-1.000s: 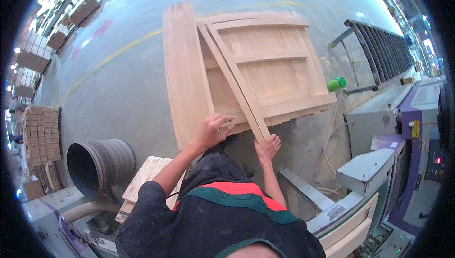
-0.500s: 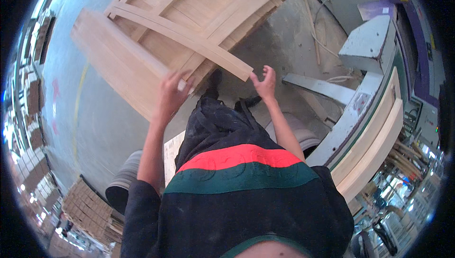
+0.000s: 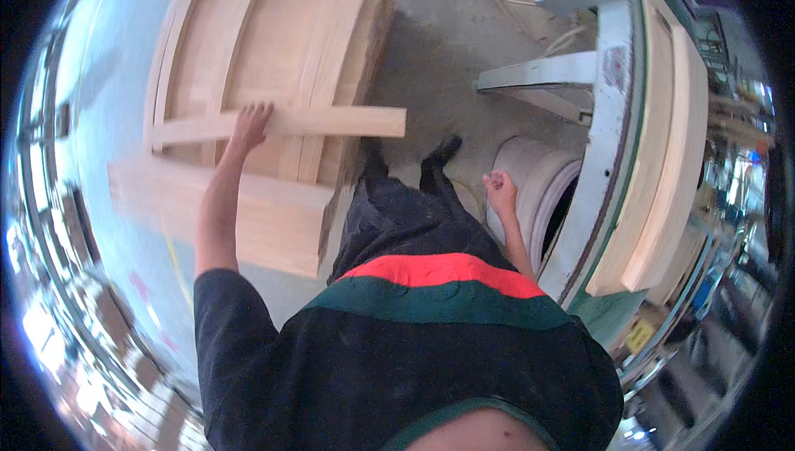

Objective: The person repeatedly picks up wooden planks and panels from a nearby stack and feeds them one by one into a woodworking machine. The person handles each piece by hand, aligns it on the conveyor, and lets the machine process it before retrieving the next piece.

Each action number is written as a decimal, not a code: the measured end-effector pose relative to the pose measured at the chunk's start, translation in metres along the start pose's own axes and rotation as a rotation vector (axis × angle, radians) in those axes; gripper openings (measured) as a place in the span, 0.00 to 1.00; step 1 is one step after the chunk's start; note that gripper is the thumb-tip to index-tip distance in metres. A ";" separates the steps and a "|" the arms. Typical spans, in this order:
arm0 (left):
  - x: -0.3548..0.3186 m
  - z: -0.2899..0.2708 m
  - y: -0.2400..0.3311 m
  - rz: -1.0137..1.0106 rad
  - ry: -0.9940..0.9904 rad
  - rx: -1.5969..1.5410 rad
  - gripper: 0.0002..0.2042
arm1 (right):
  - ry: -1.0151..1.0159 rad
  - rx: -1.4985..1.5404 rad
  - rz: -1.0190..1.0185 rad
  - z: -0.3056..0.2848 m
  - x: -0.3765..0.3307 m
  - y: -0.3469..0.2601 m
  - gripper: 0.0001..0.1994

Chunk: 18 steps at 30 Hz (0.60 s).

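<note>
Farthest left, a wide pale board [image 3: 215, 202] lies nearer to me than the loose wooden strip [image 3: 348, 121], running roughly along it. The panelled wooden frame [image 3: 281, 28] sits under the strip, its shallow recessed fields showing bare wood beyond it; the strip lies across it, right end jutting past the frame's edge. My left hand [image 3: 251, 126] is laid over the strip, left of its middle, fingers reaching across it — I cannot tell whether they grip it or only rest there. My right hand [image 3: 501, 190] hangs well clear of the strip's right end, fingers loosely curled, part open, with nothing in it that I can see. Just beside that hand, right of the strip, is a hollow cylinder [image 3: 542, 161] — its mouth is dark, so I cannot tell what it holds. Farther right of the strip stand a pale metal machine frame [image 3: 610, 95] and two light boards [image 3: 683, 111].
</note>
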State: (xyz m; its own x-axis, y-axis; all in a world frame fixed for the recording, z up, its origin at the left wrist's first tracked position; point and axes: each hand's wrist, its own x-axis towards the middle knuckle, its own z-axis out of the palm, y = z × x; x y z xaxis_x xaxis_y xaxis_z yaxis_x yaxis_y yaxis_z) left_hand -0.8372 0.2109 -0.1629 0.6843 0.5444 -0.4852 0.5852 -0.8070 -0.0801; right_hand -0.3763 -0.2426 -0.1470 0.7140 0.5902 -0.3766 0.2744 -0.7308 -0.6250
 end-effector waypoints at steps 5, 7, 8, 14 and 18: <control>0.003 -0.048 0.008 -0.003 -0.109 -0.029 0.49 | 0.013 0.126 -0.028 0.002 -0.008 -0.013 0.16; -0.002 -0.138 0.034 -0.035 -0.117 -0.112 0.48 | -0.047 0.178 -0.070 -0.002 0.005 -0.041 0.15; -0.016 -0.188 0.046 0.005 0.008 -0.165 0.47 | -0.098 0.221 -0.130 -0.005 0.013 -0.065 0.17; -0.059 -0.475 0.106 0.216 0.425 -0.583 0.32 | -0.524 0.328 -0.772 -0.069 0.066 -0.265 0.38; -0.063 -0.560 0.062 0.474 0.992 -1.148 0.42 | -0.311 0.297 -1.234 -0.138 0.046 -0.361 0.51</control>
State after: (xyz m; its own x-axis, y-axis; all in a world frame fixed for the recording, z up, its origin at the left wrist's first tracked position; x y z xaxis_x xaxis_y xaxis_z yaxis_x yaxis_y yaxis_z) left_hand -0.6002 0.2553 0.3503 0.6234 0.6022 0.4988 -0.0652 -0.5956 0.8006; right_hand -0.3539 0.0013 0.1558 -0.0935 0.8964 0.4333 0.4571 0.4253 -0.7812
